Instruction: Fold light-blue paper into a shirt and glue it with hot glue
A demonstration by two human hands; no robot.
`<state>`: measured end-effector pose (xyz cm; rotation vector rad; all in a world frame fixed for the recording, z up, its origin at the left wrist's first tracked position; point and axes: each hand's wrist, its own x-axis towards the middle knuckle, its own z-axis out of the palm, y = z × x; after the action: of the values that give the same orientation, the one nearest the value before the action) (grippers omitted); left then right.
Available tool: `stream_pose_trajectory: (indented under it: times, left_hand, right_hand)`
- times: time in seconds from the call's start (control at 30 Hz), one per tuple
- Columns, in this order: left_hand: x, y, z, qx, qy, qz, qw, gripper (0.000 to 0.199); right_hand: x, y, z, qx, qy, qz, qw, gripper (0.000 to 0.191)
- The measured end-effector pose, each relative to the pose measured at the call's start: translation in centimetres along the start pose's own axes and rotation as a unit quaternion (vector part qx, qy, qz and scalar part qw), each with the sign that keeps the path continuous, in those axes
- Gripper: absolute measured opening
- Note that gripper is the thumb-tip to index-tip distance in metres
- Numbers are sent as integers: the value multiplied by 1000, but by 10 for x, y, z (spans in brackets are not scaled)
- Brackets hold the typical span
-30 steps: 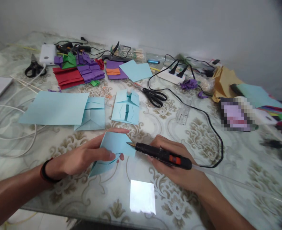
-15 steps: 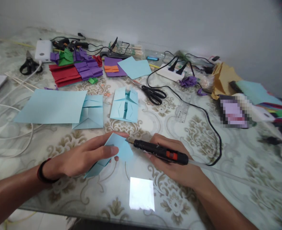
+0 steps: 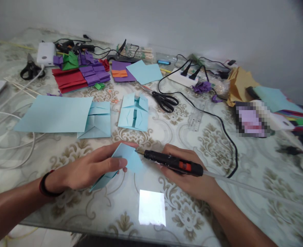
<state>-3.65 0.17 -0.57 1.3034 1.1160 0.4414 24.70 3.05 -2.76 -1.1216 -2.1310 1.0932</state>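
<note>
My left hand [image 3: 97, 166] pinches a folded light-blue paper [image 3: 124, 154], thumb on its near face and fingers behind. In my right hand [image 3: 184, 181] is a black glue gun [image 3: 173, 163] with a red-orange part on its side and a long glue stick [image 3: 244, 187] out of its back end. The gun's metal nozzle points left, right at the upper edge of the held paper; I cannot tell whether it touches. Beyond my hands lie a folded light-blue paper piece [image 3: 134, 113], another folded piece [image 3: 98, 120] and a flat light-blue sheet [image 3: 56, 115] partly over it.
Black-handled scissors [image 3: 165, 101], a clear ruler [image 3: 195, 118] and a black cord [image 3: 223, 123] lie beyond my right hand. Farther back are a white power strip [image 3: 183, 78], purple folded papers [image 3: 96, 73], red folded paper [image 3: 69, 80] and a white box [image 3: 46, 54]. White cable [image 3: 32, 147] curls at left.
Almost nothing differs. The glue gun's nozzle has shifted very slightly to the right, while the folded paper stays in my left hand.
</note>
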Motion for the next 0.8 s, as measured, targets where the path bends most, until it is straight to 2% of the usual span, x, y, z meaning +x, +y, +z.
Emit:
stream_pose_trajectory:
  times: [0.4,0.8]
  left_hand:
    - [0,-1,0,-2,-30,10,999,54]
    - [0,-3,-1,-11,-15,17,1000,52]
  right_hand:
    - [-1,3,0,-3,6,-17,1000,20]
    - [-2,5,1,-7,17,-35,999,26]
